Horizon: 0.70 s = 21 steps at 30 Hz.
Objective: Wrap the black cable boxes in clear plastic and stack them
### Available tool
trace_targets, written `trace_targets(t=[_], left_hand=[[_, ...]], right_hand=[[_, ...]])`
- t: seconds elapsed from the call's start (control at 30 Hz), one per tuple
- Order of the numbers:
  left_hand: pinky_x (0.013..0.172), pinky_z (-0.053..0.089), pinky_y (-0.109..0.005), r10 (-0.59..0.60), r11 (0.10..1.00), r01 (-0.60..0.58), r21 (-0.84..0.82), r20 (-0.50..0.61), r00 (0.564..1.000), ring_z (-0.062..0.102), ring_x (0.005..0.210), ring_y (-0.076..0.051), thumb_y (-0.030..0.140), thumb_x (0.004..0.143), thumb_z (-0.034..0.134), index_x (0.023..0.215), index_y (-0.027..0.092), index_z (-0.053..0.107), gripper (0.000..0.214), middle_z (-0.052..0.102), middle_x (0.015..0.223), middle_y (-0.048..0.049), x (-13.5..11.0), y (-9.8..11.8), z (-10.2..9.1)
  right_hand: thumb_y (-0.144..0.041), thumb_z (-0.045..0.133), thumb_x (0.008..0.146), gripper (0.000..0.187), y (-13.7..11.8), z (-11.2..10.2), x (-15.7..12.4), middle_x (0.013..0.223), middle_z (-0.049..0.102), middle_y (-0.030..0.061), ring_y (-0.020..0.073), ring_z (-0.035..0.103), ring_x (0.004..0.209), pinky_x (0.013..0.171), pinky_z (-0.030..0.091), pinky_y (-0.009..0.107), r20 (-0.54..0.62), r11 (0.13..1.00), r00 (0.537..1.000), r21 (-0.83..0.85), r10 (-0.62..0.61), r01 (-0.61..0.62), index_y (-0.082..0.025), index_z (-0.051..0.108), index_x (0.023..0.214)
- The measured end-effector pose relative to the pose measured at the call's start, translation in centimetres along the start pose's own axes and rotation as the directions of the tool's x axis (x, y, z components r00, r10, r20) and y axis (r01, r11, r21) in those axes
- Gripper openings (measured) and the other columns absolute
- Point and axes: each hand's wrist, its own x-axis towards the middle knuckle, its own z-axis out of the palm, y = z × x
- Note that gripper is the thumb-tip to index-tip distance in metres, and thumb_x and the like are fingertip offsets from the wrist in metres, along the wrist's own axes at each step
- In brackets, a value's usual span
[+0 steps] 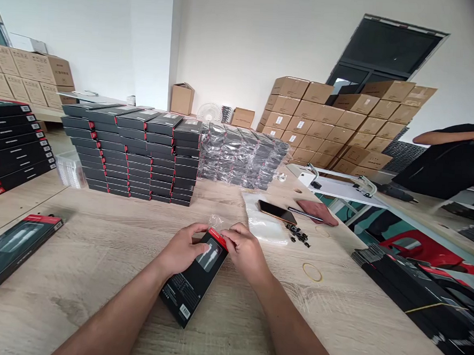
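Left hand (182,247) and right hand (244,247) pinch top edge of black box (188,287), lower end over wooden table (94,281); smartphone (277,212) on plastic bag (264,227) just beyond right hand.

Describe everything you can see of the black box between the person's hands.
The black retail box is a flat rectangular package, card-like in look, with a red top end, a clear window showing a white item, and a white barcode label near its bottom corner. It sits angled, its lower end on the pale wood-grain table, while the left hand and right hand grip its upper end.
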Motion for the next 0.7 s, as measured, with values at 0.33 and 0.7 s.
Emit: trace_targets(t=[0.33, 0.7], left_hand=[[0.065, 0.05, -0.025, -0.046, 0.995, 0.046, -0.089, -0.001, 0.999, 0.065, 0.07, -0.015, 0.017, 0.072, 0.064, 0.118, 0.016, 0.062, 0.047, 0.073, 0.09, -0.0048, 0.3, 0.0, 0.7], [0.068, 0.049, -0.024, -0.018, 0.995, 0.003, -0.104, -0.141, 0.99, 0.065, 0.077, -0.016, 0.018, 0.074, 0.06, 0.115, 0.015, 0.065, 0.042, 0.073, 0.096, -0.0037, 0.8, -0.6, 0.9]], right_hand=[[-0.036, 0.057, 0.075, 0.022, 1.5, 0.0, 0.1, 0.054, 0.058, -0.0014, 0.0142, 0.052, 0.05, 0.049, 0.04, 0.026, -0.034, 0.858, 0.862, 0.122, 0.506, -0.499, -0.021, 0.058, 0.06], [-0.024, 0.052, 0.072, 0.013, 0.6, 0.9, -0.1, 0.06, 0.061, -0.0011, 0.0141, 0.054, 0.054, 0.051, 0.041, 0.025, 0.025, 0.847, 0.887, 0.285, 0.462, -0.449, -0.02, 0.061, 0.065]])
